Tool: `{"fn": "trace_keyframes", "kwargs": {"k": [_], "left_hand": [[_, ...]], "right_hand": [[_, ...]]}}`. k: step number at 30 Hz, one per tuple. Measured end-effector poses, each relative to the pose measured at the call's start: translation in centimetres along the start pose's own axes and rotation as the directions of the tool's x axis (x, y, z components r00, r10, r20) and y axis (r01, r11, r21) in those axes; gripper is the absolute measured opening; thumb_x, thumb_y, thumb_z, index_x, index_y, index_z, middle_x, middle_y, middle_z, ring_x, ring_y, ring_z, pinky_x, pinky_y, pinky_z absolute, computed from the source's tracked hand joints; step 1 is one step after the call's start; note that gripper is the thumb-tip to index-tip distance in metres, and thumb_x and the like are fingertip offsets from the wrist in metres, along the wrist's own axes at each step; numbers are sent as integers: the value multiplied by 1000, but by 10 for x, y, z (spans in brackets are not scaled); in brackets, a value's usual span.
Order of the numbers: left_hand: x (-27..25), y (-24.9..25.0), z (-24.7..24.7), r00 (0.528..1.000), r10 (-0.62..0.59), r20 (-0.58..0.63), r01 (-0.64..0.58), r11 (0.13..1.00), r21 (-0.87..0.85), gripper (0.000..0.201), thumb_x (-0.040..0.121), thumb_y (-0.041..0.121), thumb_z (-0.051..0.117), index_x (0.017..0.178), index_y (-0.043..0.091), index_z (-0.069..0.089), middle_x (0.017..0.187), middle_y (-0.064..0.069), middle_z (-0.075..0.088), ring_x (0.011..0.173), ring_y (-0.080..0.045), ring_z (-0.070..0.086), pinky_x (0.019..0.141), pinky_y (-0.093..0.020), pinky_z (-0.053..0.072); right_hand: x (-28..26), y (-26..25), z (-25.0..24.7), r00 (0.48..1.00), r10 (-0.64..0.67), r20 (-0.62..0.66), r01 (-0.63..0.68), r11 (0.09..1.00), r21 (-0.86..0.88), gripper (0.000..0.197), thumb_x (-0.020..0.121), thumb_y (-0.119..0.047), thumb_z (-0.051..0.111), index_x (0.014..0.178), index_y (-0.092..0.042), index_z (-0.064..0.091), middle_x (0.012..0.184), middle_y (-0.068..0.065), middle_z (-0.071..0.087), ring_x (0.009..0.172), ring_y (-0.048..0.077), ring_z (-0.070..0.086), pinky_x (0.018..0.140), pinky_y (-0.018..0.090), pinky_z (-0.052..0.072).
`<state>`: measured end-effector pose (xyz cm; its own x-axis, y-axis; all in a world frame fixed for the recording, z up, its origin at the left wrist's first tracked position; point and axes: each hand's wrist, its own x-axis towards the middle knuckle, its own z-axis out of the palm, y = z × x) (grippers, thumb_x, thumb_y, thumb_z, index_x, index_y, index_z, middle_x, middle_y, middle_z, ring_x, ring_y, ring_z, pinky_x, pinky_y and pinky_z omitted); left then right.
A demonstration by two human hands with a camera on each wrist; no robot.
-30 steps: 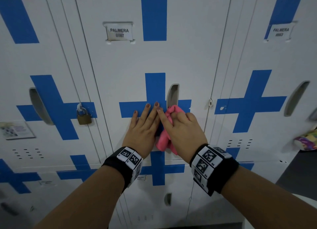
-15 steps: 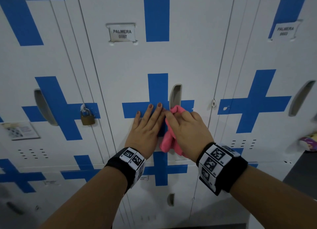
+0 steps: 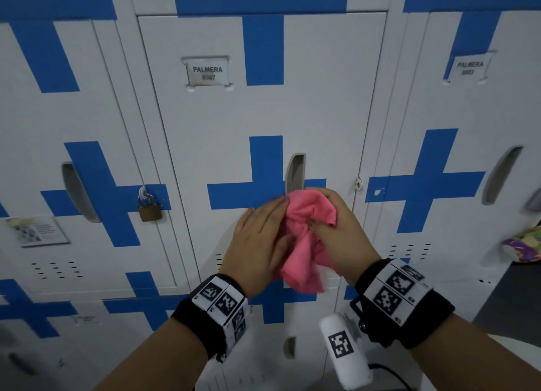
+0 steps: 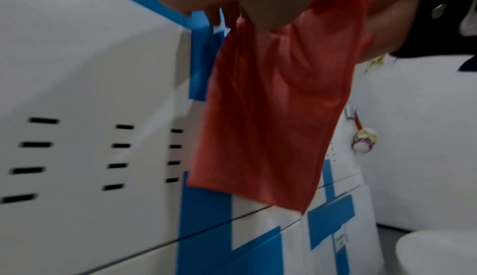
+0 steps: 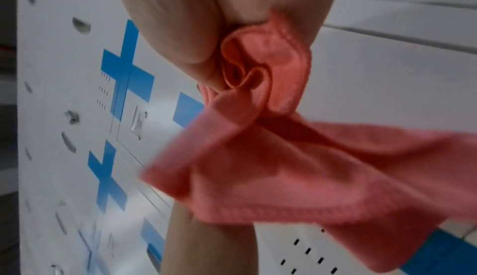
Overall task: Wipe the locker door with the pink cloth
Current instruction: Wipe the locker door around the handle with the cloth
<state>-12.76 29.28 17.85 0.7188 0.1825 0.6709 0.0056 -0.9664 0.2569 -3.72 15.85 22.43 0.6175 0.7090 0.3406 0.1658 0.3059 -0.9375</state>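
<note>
The white locker door point(image 3: 292, 112) carries a blue cross and a label reading PALMERA 0007. Just below its handle recess point(image 3: 295, 171) a bunched pink cloth point(image 3: 304, 238) sits between my two hands. My right hand point(image 3: 328, 220) grips the cloth, thumb pressed into its folds, and in the right wrist view the pink cloth point(image 5: 284, 167) spills out below the right hand point(image 5: 193, 34). My left hand point(image 3: 263, 229) lies with straight fingers against the cloth's left side. In the left wrist view the pink cloth point(image 4: 271, 106) hangs loose in front of the door.
A brass padlock point(image 3: 150, 207) hangs on the neighbouring door to the left. A colourful object point(image 3: 524, 248) sticks out at the right edge. Vent slots point(image 4: 116, 157) sit low in the door. More lockers stand below and on both sides.
My left hand has lifted from lying flat on the blue cross and now lies against the cloth. The cloth has come off the door and hangs looser. The head view has tilted upward.
</note>
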Motion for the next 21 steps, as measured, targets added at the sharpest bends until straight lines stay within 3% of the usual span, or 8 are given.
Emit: {"fn": "trace_keyframes", "kwargs": {"k": [3, 6, 7, 9, 12, 15, 18, 21], "left_hand": [[-2, 17, 0, 983, -180, -20, 152, 882, -446, 34, 92, 30, 52, 124, 32, 42, 121, 15, 53, 112, -1, 52, 97, -29, 44], [-1, 25, 1, 954, -292, -65, 185, 746, -640, 36, 84, 30, 59, 105, 49, 36, 105, 9, 56, 91, -10, 61, 82, -30, 51], [1, 26, 0, 951, -299, -77, 182, 744, -643, 38, 83, 31, 60, 102, 52, 35, 101, 6, 55, 84, -15, 61, 75, -31, 52], [3, 25, -6, 960, -241, -141, 130, 832, -539, 31, 83, 30, 59, 95, 49, 38, 94, 3, 51, 78, -15, 56, 70, -28, 48], [6, 19, -16, 985, -58, -161, 18, 971, -240, 24, 81, 13, 55, 90, 35, 49, 101, 6, 43, 87, 0, 48, 77, -15, 42], [12, 17, -29, 988, 13, -156, -6, 999, 43, 32, 78, 7, 53, 101, 28, 61, 108, 2, 52, 87, -15, 52, 76, -28, 46], [21, 16, -40, 975, 13, -221, 50, 960, 277, 42, 78, 12, 46, 113, 28, 64, 105, -4, 60, 85, -26, 54, 76, -37, 42], [30, 15, -46, 940, -38, -338, 168, 916, 364, 45, 81, 8, 57, 123, 26, 59, 108, -6, 55, 94, -27, 50, 83, -39, 35]], "right_hand": [[-1, -4, 3, 994, 102, 41, -109, 967, 230, 40, 88, 18, 40, 105, -15, 56, 95, 12, 65, 79, 20, 65, 68, 35, 56], [-1, -10, -1, 988, 150, 38, -154, 934, 321, 34, 91, 8, 45, 107, -21, 58, 95, 12, 66, 77, 26, 64, 70, 41, 53], [-1, -11, -2, 988, 154, 20, -152, 937, 314, 30, 92, 2, 49, 108, -22, 58, 95, 12, 65, 78, 26, 63, 71, 42, 52], [0, -15, -6, 994, 106, -38, -98, 979, 179, 25, 91, -5, 55, 111, -19, 58, 95, 9, 65, 81, 22, 64, 70, 40, 54], [2, -21, -9, 993, -10, -118, 10, 1000, 0, 25, 89, 0, 58, 111, -10, 58, 91, -1, 64, 71, -1, 64, 57, 18, 53], [6, -21, -11, 978, -113, -176, 84, 983, -165, 22, 86, -1, 62, 103, -15, 60, 91, -7, 61, 70, -13, 58, 60, 8, 47], [7, -19, -8, 973, -170, -159, 123, 956, -268, 17, 87, -6, 63, 96, -20, 60, 85, -12, 60, 72, -8, 57, 65, 14, 50], [6, -20, -6, 986, -162, -31, 146, 945, -291, 12, 91, -9, 58, 94, -20, 61, 85, -5, 66, 75, 2, 62, 68, 17, 50]]}}
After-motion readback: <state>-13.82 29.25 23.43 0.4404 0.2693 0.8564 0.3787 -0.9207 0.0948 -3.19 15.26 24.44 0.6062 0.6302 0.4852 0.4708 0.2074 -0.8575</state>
